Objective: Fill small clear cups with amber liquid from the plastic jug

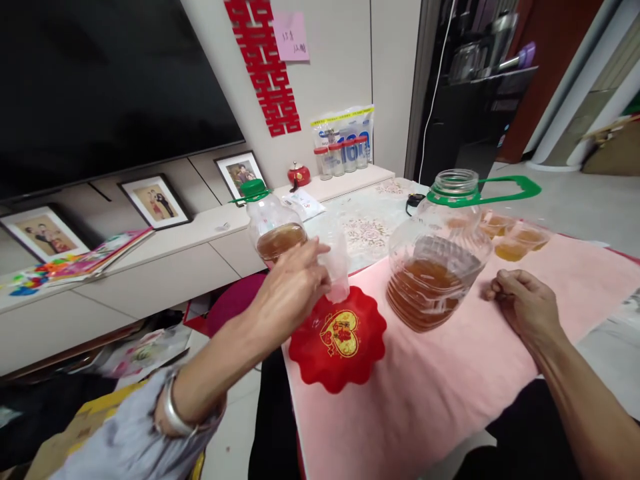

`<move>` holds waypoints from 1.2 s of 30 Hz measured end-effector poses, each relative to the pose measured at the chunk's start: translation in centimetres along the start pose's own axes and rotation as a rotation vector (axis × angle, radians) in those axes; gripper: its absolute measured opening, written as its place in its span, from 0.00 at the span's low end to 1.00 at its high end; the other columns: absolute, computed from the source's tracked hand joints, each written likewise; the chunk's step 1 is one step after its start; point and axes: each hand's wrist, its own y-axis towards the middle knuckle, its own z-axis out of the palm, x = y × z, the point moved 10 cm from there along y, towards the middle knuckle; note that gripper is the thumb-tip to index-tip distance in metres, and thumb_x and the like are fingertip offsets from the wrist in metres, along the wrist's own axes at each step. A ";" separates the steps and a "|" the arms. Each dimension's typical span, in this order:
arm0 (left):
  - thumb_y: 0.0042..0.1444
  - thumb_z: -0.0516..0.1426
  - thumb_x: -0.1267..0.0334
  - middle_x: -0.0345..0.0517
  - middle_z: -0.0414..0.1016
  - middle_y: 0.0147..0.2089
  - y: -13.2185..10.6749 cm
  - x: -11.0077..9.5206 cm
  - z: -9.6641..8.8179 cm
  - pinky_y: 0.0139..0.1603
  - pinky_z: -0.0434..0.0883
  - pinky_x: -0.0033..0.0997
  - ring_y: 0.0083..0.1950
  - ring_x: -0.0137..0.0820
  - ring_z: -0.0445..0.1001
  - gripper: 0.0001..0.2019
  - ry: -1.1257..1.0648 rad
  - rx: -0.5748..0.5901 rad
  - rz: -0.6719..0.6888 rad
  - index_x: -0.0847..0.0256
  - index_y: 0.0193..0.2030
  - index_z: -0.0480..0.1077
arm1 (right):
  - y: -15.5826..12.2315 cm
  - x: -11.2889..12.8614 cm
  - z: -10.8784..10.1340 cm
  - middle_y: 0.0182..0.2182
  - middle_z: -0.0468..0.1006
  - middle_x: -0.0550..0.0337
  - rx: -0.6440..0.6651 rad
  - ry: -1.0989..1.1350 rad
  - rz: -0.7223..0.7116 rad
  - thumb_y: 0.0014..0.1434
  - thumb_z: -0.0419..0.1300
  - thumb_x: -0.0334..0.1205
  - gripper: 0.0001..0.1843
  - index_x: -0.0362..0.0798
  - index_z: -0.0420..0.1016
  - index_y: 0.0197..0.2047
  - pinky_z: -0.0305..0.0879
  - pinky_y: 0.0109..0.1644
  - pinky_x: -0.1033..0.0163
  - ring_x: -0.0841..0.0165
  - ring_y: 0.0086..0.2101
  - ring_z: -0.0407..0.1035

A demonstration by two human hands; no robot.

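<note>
My left hand (300, 272) reaches over the red scalloped plate (367, 360), its fingers closed round a translucent plastic cup (339, 267) just above the plate's far edge. The cup is blurred, and its near side is partly behind my fingers. Just beyond that hand stands a green-capped plastic jug (280, 241) of brown liquid, partly hidden. An uncapped jug (430, 287) with a green handle ring, holding brown liquid, stands between my hands. My right hand (527, 303) rests on the pink cloth (425, 393) right of it, fingers curled in, nothing visible in them.
Several clear cups of amber liquid (513, 250) stand behind my right hand. A floral table cover (365, 233) lies beyond the cloth. Along the wall, a low cabinet (145, 267) bears framed photos (156, 202) and red-lidded jars (337, 161). A magenta stool (233, 300) is at the left.
</note>
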 end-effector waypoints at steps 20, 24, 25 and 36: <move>0.71 0.49 0.53 0.41 0.58 0.78 -4.3 1.4 9.4 0.84 0.50 0.56 0.83 0.43 0.46 0.18 -0.065 0.205 -0.124 0.50 0.53 0.79 | 0.0 0.1 -0.1 0.24 0.73 0.71 0.020 0.010 -0.043 0.68 0.67 0.35 0.14 0.45 0.71 0.30 0.72 0.31 0.68 0.75 0.24 0.71; 0.64 0.57 0.62 0.51 0.62 0.76 -4.8 0.9 7.6 0.79 0.60 0.63 0.81 0.52 0.53 0.18 -0.110 0.096 -0.110 0.54 0.60 0.74 | 0.1 0.1 0.1 0.24 0.73 0.70 0.042 0.012 -0.056 0.68 0.67 0.36 0.14 0.45 0.71 0.31 0.72 0.31 0.67 0.75 0.24 0.71; 0.62 0.57 0.63 0.51 0.61 0.76 -5.0 0.5 6.9 0.78 0.62 0.63 0.80 0.51 0.55 0.21 -0.142 0.031 -0.106 0.53 0.63 0.72 | 0.1 0.1 0.1 0.24 0.73 0.70 0.047 0.012 -0.062 0.68 0.67 0.37 0.14 0.45 0.71 0.30 0.72 0.31 0.67 0.75 0.24 0.71; 0.43 0.71 0.60 0.56 0.32 0.83 -1.7 -10.2 10.8 0.85 0.52 0.50 0.85 0.45 0.39 0.67 -1.061 0.024 -0.492 0.56 0.78 0.27 | 0.2 0.2 0.3 0.24 0.72 0.70 0.131 0.005 -0.121 0.68 0.67 0.40 0.15 0.45 0.71 0.31 0.71 0.31 0.67 0.74 0.25 0.71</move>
